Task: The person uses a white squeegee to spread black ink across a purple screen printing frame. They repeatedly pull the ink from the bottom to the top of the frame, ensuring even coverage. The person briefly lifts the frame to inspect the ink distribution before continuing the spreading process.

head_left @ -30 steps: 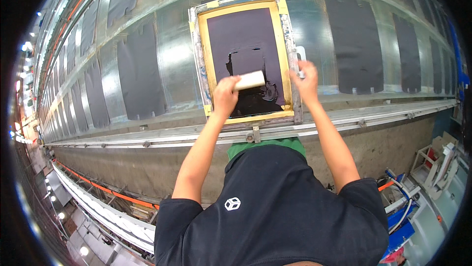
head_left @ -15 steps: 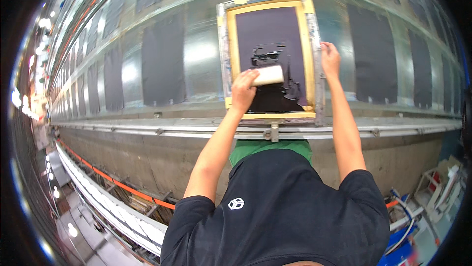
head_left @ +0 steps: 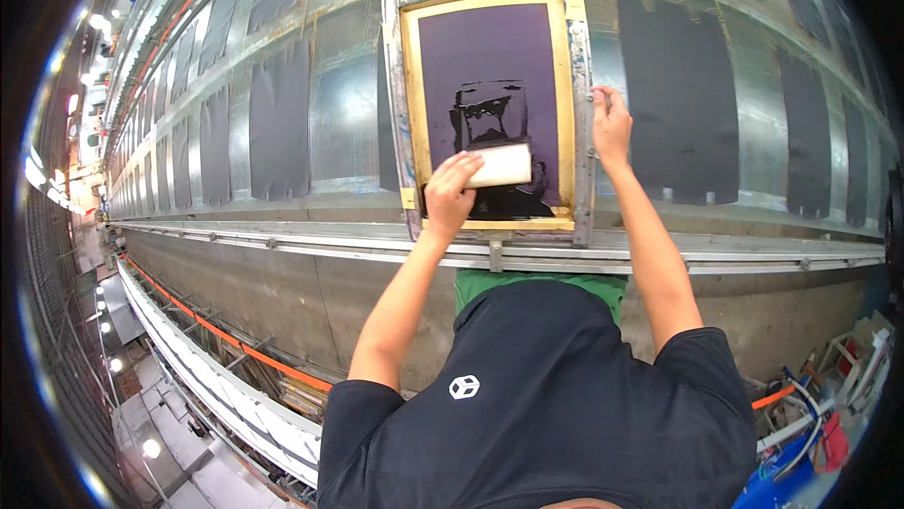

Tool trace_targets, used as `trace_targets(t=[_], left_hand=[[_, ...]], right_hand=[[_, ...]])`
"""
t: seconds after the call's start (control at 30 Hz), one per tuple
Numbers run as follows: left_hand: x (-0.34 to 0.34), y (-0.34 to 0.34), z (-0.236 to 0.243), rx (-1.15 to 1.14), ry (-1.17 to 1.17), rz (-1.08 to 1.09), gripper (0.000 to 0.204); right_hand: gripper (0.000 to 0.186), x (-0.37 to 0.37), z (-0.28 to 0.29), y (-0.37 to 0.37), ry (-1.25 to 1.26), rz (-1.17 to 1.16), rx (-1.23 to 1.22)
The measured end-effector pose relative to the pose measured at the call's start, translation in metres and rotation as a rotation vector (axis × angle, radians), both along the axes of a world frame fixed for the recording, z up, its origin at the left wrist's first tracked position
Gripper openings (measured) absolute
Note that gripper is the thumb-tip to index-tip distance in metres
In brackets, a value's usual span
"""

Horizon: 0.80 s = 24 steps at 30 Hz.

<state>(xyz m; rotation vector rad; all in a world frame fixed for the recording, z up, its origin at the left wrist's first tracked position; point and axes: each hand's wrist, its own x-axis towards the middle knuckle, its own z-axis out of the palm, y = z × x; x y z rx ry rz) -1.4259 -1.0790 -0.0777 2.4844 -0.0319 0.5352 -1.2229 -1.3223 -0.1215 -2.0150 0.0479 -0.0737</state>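
Note:
A screen-printing frame, edged inside with yellow tape, lies flat on the long table before me. My left hand is closed round the left end of a pale, block-like squeegee, set crosswise low inside the frame. The squeegee rests on the dark purple mesh. Glossy black ink lies in a pool on its near side, with wet streaks beyond it. My right hand has its fingers curled at the frame's right edge, gripping it; the fingertips are partly hidden.
Dark grey panels lie in rows along the shiny table. A metal rail runs along the near edge, with a clamp-like bracket by the frame. Blue and white items stand at lower right.
My left hand has drawn the squeegee slightly nearer to me over the mesh. More wet ink streaks show beyond it. My right hand remains at the frame's edge; the whole view has shifted a little.

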Motion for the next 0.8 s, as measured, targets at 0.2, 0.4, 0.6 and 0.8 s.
trace_targets(t=[0.2,0.4,0.6,0.8], left_hand=[[-0.014,0.067,-0.010,0.039,0.042,0.062,0.051],[0.006,0.101,-0.027,0.094,0.070,0.051,0.051],[0.049,0.118,-0.031,0.090,0.091,-0.003,0.047],[0.096,0.135,-0.020,0.020,0.100,-0.087,0.038]], right_hand=[[0.022,-0.020,-0.013,0.060,-0.006,-0.004,-0.030],[0.021,-0.023,-0.028,0.082,-0.007,-0.027,-0.055],[0.024,-0.018,-0.022,0.074,0.051,0.045,-0.332],[0.041,-0.033,0.051,0.120,-0.290,0.524,-0.623]])
